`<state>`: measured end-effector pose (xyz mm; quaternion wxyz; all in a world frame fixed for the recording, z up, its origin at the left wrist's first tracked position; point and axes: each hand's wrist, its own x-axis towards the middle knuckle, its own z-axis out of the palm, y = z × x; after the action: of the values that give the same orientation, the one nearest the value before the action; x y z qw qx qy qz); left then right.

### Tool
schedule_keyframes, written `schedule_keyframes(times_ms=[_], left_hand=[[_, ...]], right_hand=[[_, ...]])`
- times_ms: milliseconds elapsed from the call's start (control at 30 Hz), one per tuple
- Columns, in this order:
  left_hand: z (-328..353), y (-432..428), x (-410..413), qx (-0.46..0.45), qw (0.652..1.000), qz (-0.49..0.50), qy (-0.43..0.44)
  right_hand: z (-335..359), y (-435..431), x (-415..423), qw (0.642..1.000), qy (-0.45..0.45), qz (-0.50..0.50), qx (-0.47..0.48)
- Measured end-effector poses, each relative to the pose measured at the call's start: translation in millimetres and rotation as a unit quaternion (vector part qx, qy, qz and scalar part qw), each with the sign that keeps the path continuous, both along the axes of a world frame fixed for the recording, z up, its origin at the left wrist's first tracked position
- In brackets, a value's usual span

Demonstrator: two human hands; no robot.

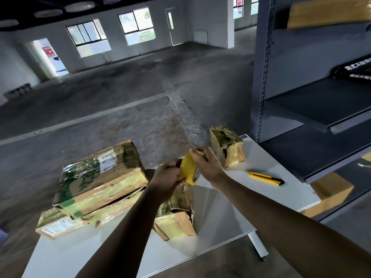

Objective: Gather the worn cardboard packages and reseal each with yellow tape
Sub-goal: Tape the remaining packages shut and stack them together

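At my 9 o'clock lies the stack of large worn brown cardboard packages [102,177] under glossy film. My left grip [167,175] grasps the yellow tape roll [188,171]. My right grip [208,165], at 1 o'clock of the roll, pinches the free end, with a short strip drawn between them. The small torn cardboard package [176,215] lies on the white surface [216,217] at 6 o'clock of both grips, partly under my left wrist, its long axis running roughly 12 to 6. I judge the strip must come down along that axis, and the left grip is nearer. A second torn gold-taped package [226,145] stands at 2 o'clock, and the yellow utility knife [266,178] lies at 3 o'clock, well apart.
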<state>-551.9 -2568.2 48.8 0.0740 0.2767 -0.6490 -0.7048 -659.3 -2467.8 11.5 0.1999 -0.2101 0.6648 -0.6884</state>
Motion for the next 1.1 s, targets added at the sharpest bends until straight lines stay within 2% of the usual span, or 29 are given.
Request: schedule_keyframes(times_ms=[200,300,367,433,500,600,667,767,933,1000,1100], left_hand=[[0,-2,-3,0.059,0.993,0.040,0.098],[-1,-7,-5,0.031,0.988,0.078,0.127],[-4,-9,-7,0.004,0.987,0.094,0.128],[-7,-11,-7,-0.049,0.986,0.100,0.120],[-9,-13,-7,-0.160,0.977,0.104,0.098],[-11,-17,-6,-0.341,0.934,0.085,0.063],[-12,-20,-6,-0.406,0.909,0.080,0.048],[-13,-24,-5,-0.387,0.916,0.095,0.034],[4,-18,-9,-0.216,0.964,0.152,0.001],[7,-18,-10,-0.255,0.955,0.142,-0.053],[8,-19,-10,-0.371,0.918,0.101,-0.094]], right_hand=[[9,2,1,0.998,-0.052,-0.012,-0.045],[3,1,4,0.999,0.027,-0.029,0.003],[-3,-2,6,0.995,0.072,0.046,0.040],[-3,-4,9,0.990,0.081,0.098,0.059],[-3,-6,11,0.992,0.059,0.108,0.041],[-4,-6,11,0.992,0.050,0.106,0.043],[-3,-6,12,0.991,0.056,0.110,0.049],[0,-7,13,0.989,0.075,0.113,0.053],[-1,-7,16,0.981,0.115,0.143,0.069],[0,-5,16,0.977,0.133,0.149,0.081],[1,-5,16,0.967,0.163,0.168,0.100]])
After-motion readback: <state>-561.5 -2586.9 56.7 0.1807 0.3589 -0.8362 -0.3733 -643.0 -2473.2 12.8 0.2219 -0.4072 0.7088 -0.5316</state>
